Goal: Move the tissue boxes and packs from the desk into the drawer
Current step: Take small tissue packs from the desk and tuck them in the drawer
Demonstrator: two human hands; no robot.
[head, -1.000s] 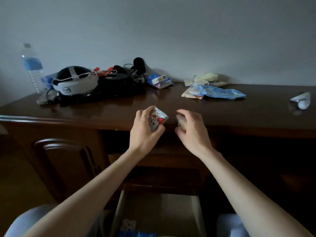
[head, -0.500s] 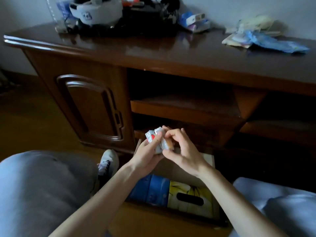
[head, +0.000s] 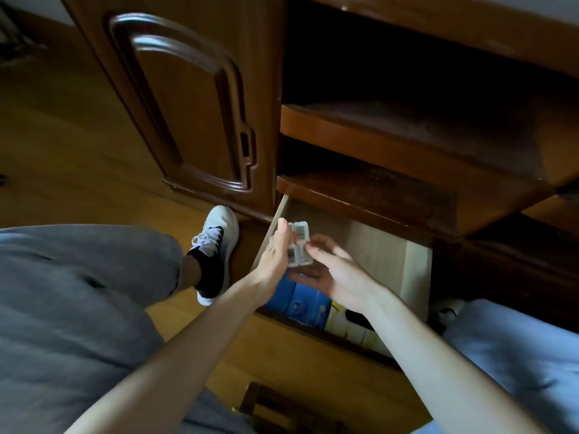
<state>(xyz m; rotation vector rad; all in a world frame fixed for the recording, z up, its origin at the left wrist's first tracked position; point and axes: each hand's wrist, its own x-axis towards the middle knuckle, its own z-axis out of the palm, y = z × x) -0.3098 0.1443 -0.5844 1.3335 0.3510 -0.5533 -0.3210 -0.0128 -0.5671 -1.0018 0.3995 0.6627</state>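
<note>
Two small tissue packs [head: 299, 244], white with barcodes showing, held side by side and upright above the open drawer [head: 418, 277], near its left wall. Left hand [head: 275, 253] pressed flat against the left pack, thumb up along its edge, fingers closed on it. Right hand [head: 333, 274] just beside and below, palm up, fingertips [head: 310, 250] touching the right pack's lower edge, fingers loosely spread rather than clamped. Down in the drawer's front part, a blue tissue box [head: 300, 303] and a yellow tissue box [head: 347, 324], side by side. Left of the drawer, a closed cabinet door [head: 188, 98]; on the wooden floor [head: 62, 145] next to it, a white sneaker [head: 216, 236].
</note>
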